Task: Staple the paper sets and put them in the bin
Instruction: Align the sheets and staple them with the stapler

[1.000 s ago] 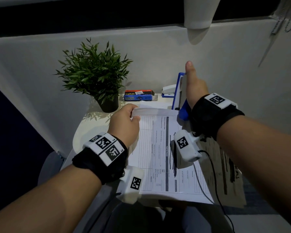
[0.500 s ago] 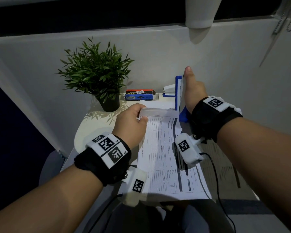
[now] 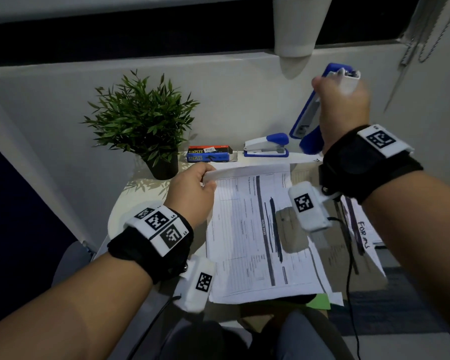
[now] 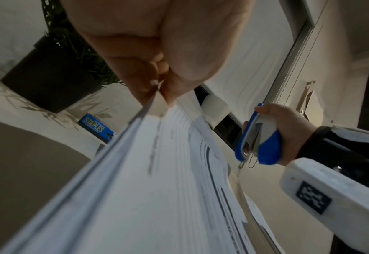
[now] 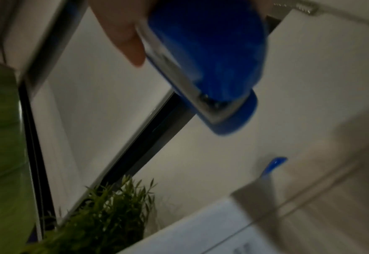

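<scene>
The left hand pinches the far corner of the paper set, headed "GATE PASS", between its fingers, while the right hand fingers curl round a raised blue stapler; beyond the left fingers, a "STAPLES" box sits on the tabletop.

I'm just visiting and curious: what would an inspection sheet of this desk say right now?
Surface: small pale table, mostly covered with papers.
Job's things: paper set lifted at its far left corner; blue stapler held up in the air; no bin seen.
Clutter: second stapler, staples box, potted plant, loose forms on the right.
Hands: left hand pinches the paper corner; right hand grips the stapler.
Cables: thin black cable from the right wrist camera, lying across the papers.
Surroundings: white wall, dark window, blind cords.
</scene>
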